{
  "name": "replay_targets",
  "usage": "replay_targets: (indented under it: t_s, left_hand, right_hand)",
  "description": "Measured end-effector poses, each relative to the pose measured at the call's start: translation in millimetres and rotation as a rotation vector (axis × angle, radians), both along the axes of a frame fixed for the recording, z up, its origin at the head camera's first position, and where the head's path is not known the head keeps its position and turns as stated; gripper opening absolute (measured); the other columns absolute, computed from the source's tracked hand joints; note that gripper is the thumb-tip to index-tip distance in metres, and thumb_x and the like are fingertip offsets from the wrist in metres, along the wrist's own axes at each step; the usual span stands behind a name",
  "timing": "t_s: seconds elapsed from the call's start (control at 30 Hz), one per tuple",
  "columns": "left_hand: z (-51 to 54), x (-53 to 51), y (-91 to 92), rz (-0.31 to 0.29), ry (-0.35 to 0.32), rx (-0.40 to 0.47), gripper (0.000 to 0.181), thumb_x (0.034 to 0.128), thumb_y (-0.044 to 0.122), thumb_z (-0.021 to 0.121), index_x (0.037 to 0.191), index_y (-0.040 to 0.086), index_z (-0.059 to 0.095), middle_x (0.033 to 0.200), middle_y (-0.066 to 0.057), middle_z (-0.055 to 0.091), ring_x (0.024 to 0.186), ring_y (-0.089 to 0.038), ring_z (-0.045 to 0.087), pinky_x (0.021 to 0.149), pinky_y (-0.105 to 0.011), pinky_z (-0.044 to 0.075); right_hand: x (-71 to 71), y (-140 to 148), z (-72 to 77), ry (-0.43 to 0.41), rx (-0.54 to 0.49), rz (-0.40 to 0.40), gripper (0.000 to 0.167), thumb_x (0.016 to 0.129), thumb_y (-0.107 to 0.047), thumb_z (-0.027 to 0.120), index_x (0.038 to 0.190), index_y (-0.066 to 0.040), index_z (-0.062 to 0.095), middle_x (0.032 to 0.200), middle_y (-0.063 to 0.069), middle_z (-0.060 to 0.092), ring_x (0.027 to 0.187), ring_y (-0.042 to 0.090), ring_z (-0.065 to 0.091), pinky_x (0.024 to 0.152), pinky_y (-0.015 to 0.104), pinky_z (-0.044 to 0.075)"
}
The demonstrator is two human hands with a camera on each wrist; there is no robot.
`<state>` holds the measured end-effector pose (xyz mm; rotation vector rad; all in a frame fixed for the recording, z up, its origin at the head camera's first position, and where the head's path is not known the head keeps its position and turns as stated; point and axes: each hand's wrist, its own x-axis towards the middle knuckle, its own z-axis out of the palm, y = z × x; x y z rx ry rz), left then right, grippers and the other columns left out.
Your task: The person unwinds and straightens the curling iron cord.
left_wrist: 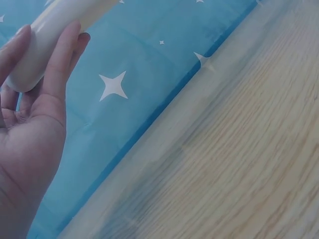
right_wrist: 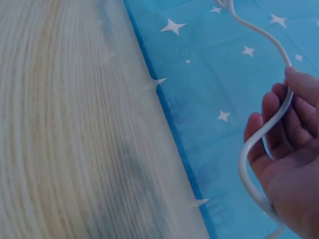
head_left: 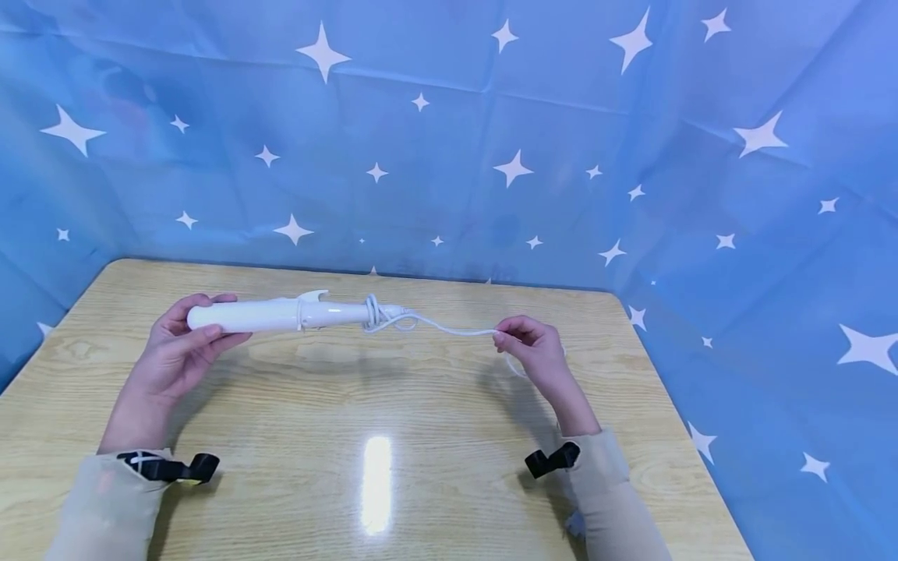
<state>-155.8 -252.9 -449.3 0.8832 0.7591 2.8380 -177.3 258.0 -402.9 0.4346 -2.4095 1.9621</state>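
A white curling iron (head_left: 266,315) is held level above the table, its rounded thick end in my left hand (head_left: 175,351). In the left wrist view the fingers and thumb curl round the white barrel (left_wrist: 45,45). A small lever sticks up near its middle. White cord (head_left: 449,330) is wrapped in loops round the thin end and runs right to my right hand (head_left: 536,354). Thumb and fingertips pinch the cord there. In the right wrist view the cord (right_wrist: 244,164) passes across the palm and hangs in a curve below the pinch.
A light wood table (head_left: 316,452) lies beneath both hands, with a bright reflection near its front. Blue cloth with white stars (head_left: 449,140) hangs behind the table and along its right side. Each wrist wears a black camera mount (head_left: 171,467).
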Motion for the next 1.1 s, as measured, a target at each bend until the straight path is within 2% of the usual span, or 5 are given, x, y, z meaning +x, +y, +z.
replay_targets:
  t_s: [0.37, 0.63, 0.73, 1.0, 1.1]
  left_hand:
    - [2.7, 1.2, -2.4, 0.011, 0.001, -0.016, 0.04, 0.0948, -0.031, 0.036, 0.121, -0.014, 0.061, 0.133, -0.029, 0.059, 0.127, -0.04, 0.057, 0.099, -0.057, 0.053]
    - [2.4, 0.9, -2.0, -0.002, 0.022, -0.026, 0.041, 0.0948, -0.031, 0.035, 0.122, -0.014, 0.06, 0.135, -0.029, 0.058, 0.128, -0.04, 0.056, 0.1, -0.056, 0.052]
    - [1.0, 0.6, -1.5, 0.003, 0.021, -0.043, 0.04, 0.0949, -0.031, 0.035, 0.121, -0.014, 0.06, 0.135, -0.028, 0.059, 0.128, -0.04, 0.056, 0.1, -0.056, 0.053]
    - [-2.0, 0.1, 0.4, -0.017, 0.027, -0.062, 0.042, 0.095, -0.031, 0.035, 0.122, -0.012, 0.061, 0.136, -0.027, 0.058, 0.129, -0.039, 0.055, 0.1, -0.055, 0.053]
    - [-3.1, 0.3, 1.4, -0.009, 0.023, -0.071, 0.042, 0.0948, -0.031, 0.035, 0.122, -0.012, 0.062, 0.135, -0.027, 0.059, 0.128, -0.038, 0.055, 0.1, -0.055, 0.054]
  right_hand:
    - [3.9, 1, 0.1, -0.035, 0.101, 0.131, 0.015, 0.097, -0.003, 0.07, 0.106, 0.008, 0.068, 0.089, 0.003, 0.069, 0.077, 0.017, 0.065, 0.069, 0.034, 0.058]
    - [6.8, -3, 1.3, -0.065, 0.147, 0.318, 0.023, 0.101, -0.005, 0.064, 0.115, 0.014, 0.065, 0.103, 0.014, 0.072, 0.09, 0.028, 0.071, 0.084, 0.04, 0.063]
    - [7.2, -8, 0.6, -0.072, 0.161, 0.321, 0.026, 0.102, -0.006, 0.063, 0.116, 0.015, 0.064, 0.104, 0.02, 0.071, 0.093, 0.026, 0.071, 0.087, 0.043, 0.062]
    - [8.4, -34, 9.2, -0.064, 0.102, 0.301, 0.025, 0.104, -0.007, 0.06, 0.119, 0.013, 0.063, 0.106, 0.022, 0.07, 0.096, 0.039, 0.069, 0.087, 0.057, 0.06]
    - [10.2, -49, 11.7, -0.062, 0.049, 0.279, 0.028, 0.103, -0.005, 0.061, 0.126, 0.01, 0.06, 0.114, 0.026, 0.067, 0.101, 0.033, 0.068, 0.09, 0.051, 0.06]
